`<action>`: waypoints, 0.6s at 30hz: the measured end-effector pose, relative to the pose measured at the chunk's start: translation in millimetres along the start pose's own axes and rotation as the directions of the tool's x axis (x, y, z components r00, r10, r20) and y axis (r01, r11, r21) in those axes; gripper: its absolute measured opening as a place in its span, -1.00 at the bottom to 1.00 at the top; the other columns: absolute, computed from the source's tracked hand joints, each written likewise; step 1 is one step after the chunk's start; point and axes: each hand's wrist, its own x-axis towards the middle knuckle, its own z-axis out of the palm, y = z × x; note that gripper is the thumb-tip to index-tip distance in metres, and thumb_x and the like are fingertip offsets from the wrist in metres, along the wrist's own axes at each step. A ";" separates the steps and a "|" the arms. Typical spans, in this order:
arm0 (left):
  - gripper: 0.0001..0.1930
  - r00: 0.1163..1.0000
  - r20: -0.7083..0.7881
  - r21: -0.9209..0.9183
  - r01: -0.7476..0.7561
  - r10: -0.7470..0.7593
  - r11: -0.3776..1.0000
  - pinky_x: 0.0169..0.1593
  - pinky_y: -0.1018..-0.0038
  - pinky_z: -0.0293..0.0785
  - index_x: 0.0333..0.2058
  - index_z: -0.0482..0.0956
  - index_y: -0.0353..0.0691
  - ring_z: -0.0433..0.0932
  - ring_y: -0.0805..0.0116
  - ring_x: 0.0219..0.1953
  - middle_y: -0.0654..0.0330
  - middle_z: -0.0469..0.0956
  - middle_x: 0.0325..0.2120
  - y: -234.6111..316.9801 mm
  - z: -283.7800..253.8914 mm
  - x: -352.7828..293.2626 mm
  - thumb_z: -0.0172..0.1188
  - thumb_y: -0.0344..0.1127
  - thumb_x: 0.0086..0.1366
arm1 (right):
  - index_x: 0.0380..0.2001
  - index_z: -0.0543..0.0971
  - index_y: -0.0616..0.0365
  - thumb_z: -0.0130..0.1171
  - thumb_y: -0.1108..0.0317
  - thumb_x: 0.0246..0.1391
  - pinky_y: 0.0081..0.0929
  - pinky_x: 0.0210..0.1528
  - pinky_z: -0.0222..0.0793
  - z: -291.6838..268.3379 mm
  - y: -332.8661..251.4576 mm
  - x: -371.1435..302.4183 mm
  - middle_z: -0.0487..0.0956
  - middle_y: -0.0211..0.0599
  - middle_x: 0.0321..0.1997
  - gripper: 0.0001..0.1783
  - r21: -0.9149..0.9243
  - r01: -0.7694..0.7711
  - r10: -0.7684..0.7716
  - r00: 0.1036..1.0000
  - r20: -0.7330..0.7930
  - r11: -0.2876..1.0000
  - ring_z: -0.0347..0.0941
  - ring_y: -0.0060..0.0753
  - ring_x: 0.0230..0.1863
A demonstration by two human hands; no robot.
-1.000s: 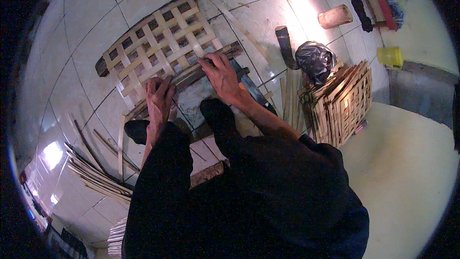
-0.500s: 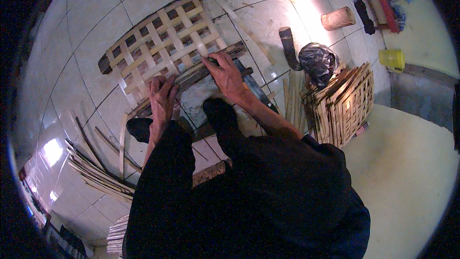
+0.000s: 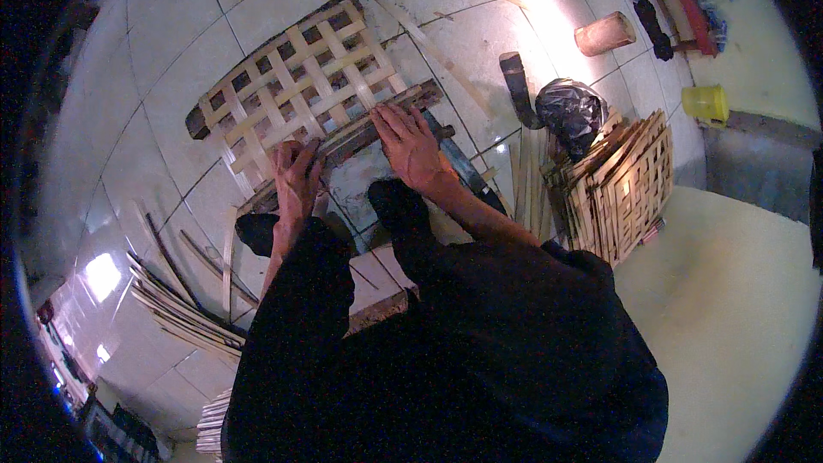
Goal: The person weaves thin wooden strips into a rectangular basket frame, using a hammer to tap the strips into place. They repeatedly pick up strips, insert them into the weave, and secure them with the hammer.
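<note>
A woven lattice of pale bamboo strips (image 3: 296,86) lies flat on the tiled floor in front of me. Along its near edge runs a dark wooden bar (image 3: 360,130). My left hand (image 3: 296,178) presses down on the lattice's near left corner, fingers spread over the strips. My right hand (image 3: 410,141) lies flat on the bar and the strips at the near right edge. My dark-clad legs and feet (image 3: 399,206) reach up to the lattice's edge.
A stack of finished lattices (image 3: 621,184) stands at the right beside a black plastic bag (image 3: 570,111). Loose bamboo strips (image 3: 176,309) lie at the lower left. A wooden cylinder (image 3: 604,33) and a yellow bucket (image 3: 705,103) sit at the far right.
Both hands have shifted slightly along the near edge of the lattice; the right hand has slid a little to the right on the bar.
</note>
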 end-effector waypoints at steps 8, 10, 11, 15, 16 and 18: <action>-0.58 0.942 0.219 0.062 -0.275 0.256 0.959 0.05 0.23 0.39 -0.07 0.53 -0.20 0.45 0.02 -0.07 0.00 0.45 -0.13 2.5 -100.6 66.5 0.33 -0.38 0.03 | 0.22 0.31 0.11 0.08 0.33 0.07 -0.01 0.35 -0.06 -11.1 -9.7 -1.1 0.25 -0.28 0.33 -0.40 -0.054 0.005 -0.005 1.000 0.008 0.999 0.18 -0.25 0.31; -0.60 0.890 0.285 0.095 -0.395 0.355 0.914 0.04 0.23 0.39 -0.08 0.52 -0.20 0.46 0.02 -0.07 0.00 0.47 -0.14 29.0 -142.2 94.9 0.33 -0.36 0.06 | 0.23 0.30 0.10 0.07 0.30 0.09 -0.02 0.35 -0.06 1.1 -8.8 -3.4 0.24 -0.30 0.34 -0.40 -0.048 -0.018 0.017 0.999 -0.027 0.999 0.17 -0.27 0.32; -0.63 0.850 0.343 0.083 -0.451 0.399 0.889 0.03 0.23 0.40 -0.09 0.52 -0.21 0.46 0.02 -0.07 0.01 0.48 -0.15 42.2 -150.8 110.3 0.32 -0.35 0.08 | 0.22 0.31 0.09 0.06 0.29 0.09 -0.03 0.35 -0.07 1.5 -7.9 -5.4 0.24 -0.31 0.34 -0.41 -0.060 -0.035 0.033 0.999 -0.024 0.998 0.17 -0.28 0.32; -0.72 0.681 0.663 0.009 -0.422 0.311 0.906 -0.04 0.21 0.42 -0.15 0.51 -0.23 0.45 -0.01 -0.08 0.02 0.50 -0.22 95.3 -115.6 153.8 0.25 -0.33 0.15 | 0.19 0.36 0.06 0.06 0.24 0.10 -0.01 0.37 -0.10 9.1 -0.8 -10.6 0.23 -0.34 0.35 -0.45 -0.097 -0.106 0.106 0.994 -0.001 0.990 0.16 -0.32 0.32; -0.74 0.684 0.594 -0.089 -0.467 0.423 0.880 -0.07 0.20 0.42 -0.18 0.51 -0.23 0.46 -0.02 -0.10 0.02 0.49 -0.26 90.2 -96.1 152.4 0.24 -0.33 0.14 | 0.18 0.37 0.05 0.06 0.23 0.10 0.00 0.38 -0.11 12.8 -4.2 -8.1 0.22 -0.35 0.35 -0.45 -0.088 -0.107 0.108 0.994 0.007 0.990 0.16 -0.32 0.32; -0.75 0.672 0.558 -0.046 -0.562 0.488 0.826 -0.10 0.18 0.42 -0.23 0.51 -0.24 0.46 -0.02 -0.14 0.02 0.49 -0.31 55.6 -35.9 138.6 0.23 -0.31 0.12 | 0.17 0.39 0.06 0.06 0.23 0.09 0.02 0.38 -0.13 -0.6 -18.7 4.2 0.23 -0.34 0.35 -0.46 -0.013 -0.059 0.059 0.998 0.023 0.998 0.16 -0.33 0.33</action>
